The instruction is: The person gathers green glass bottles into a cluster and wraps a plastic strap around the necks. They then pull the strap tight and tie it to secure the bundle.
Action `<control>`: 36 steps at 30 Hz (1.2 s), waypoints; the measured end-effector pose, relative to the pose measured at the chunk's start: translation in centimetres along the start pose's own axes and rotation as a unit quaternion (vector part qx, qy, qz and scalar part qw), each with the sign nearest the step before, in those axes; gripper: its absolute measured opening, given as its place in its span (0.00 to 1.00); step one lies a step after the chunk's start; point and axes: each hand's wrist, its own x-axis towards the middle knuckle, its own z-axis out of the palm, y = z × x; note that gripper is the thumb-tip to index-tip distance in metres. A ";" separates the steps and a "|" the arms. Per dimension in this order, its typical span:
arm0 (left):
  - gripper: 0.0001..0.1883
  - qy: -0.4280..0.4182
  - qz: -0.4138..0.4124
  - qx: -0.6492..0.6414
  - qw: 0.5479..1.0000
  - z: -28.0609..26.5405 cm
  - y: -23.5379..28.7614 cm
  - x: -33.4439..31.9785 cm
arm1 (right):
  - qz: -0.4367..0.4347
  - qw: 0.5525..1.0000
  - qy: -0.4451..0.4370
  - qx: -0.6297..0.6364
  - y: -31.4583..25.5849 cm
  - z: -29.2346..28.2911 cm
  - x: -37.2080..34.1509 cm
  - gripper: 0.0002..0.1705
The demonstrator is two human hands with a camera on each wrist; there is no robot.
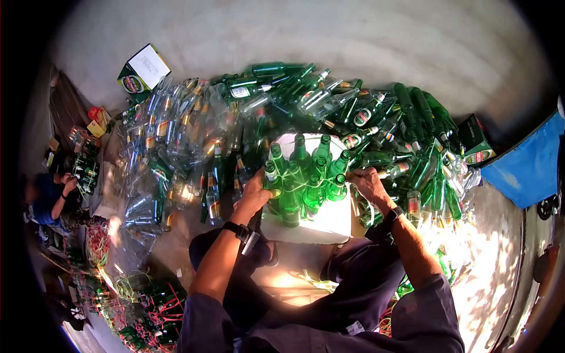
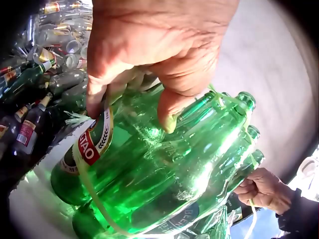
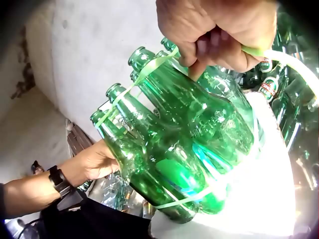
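Several upright green bottles (image 1: 300,156) stand bunched on a white block (image 1: 306,232), a light green strap (image 3: 144,74) around their necks and another lower around the bodies (image 3: 189,200). My left hand (image 1: 255,191) grips the bunch's left side; in the left wrist view the hand (image 2: 159,45) has thumb and fingers around a bottle beside one with a red label (image 2: 87,148). At the right side, my right hand (image 1: 369,183) pinches a strap; in the right wrist view the hand (image 3: 219,30) has curled fingers, with the strap's loose length (image 3: 294,67) trailing right.
Heaped loose bottles (image 1: 200,117) curve around the back and both sides. A box (image 1: 147,67) lies back left, and a blue sheet (image 1: 527,159) is at right. Another person (image 1: 50,197) sits far left, near bottles tied with red straps (image 1: 159,312).
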 end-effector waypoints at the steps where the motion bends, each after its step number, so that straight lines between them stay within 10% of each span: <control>1: 0.37 -0.001 0.003 0.004 1.000 0.1 -0.2 -0.3 | -0.003 1.000 0.002 0.004 -0.1 0.0 -0.1 0.11; 11: 0.18 0.243 0.087 0.064 0.964 3.0 8.3 -5.2 | -0.042 0.998 0.033 0.026 0.3 0.6 -0.7 0.11; 15: 0.16 0.156 0.359 0.308 0.867 6.1 17.0 -6.5 | -0.004 0.998 0.035 0.051 -1.0 0.6 -1.4 0.12; 20: 0.22 -0.026 0.353 0.310 0.883 10.1 17.2 -2.3 | -0.068 0.997 0.040 0.028 2.0 0.9 0.3 0.15; 36: 0.38 -0.124 0.275 0.399 0.866 12.5 13.7 1.6 | -0.020 0.994 0.070 0.078 1.5 2.1 1.7 0.12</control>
